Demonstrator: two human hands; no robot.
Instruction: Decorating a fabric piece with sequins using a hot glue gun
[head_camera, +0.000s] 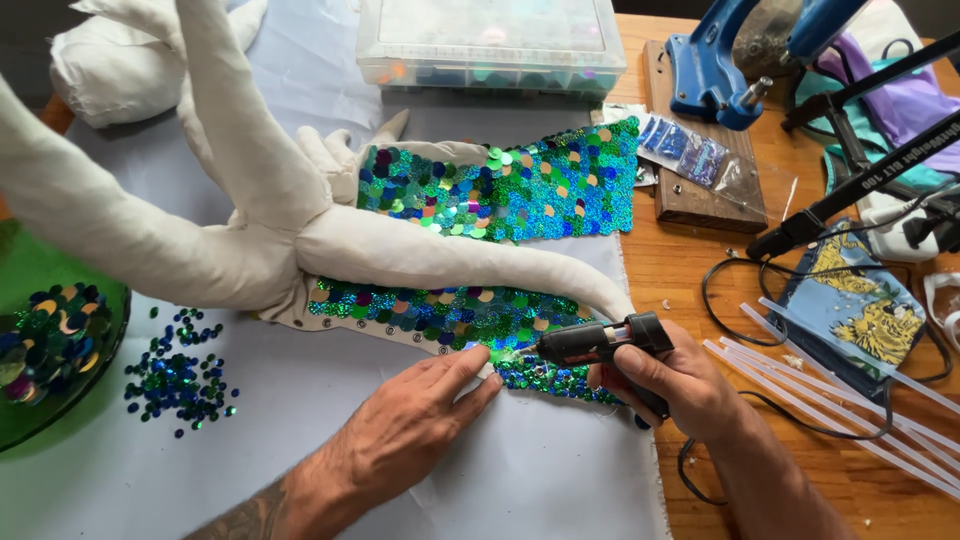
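Nearest me, my left hand (420, 420) lies flat and unclenched, fingertips pressing a sequin onto the lower sequined strip (450, 315) just left of the nozzle. At three o'clock from it my right hand (665, 385) is closed round the black glue gun (600, 345), tip touching the strip's edge — gluing scales on, I'd judge, near the strip's end. Loose sequins (180, 375) wait at nine o'clock beside the green bowl (100, 385); a fresh one wants fetching and a small dab — glue sticks (830, 385) lie at three.
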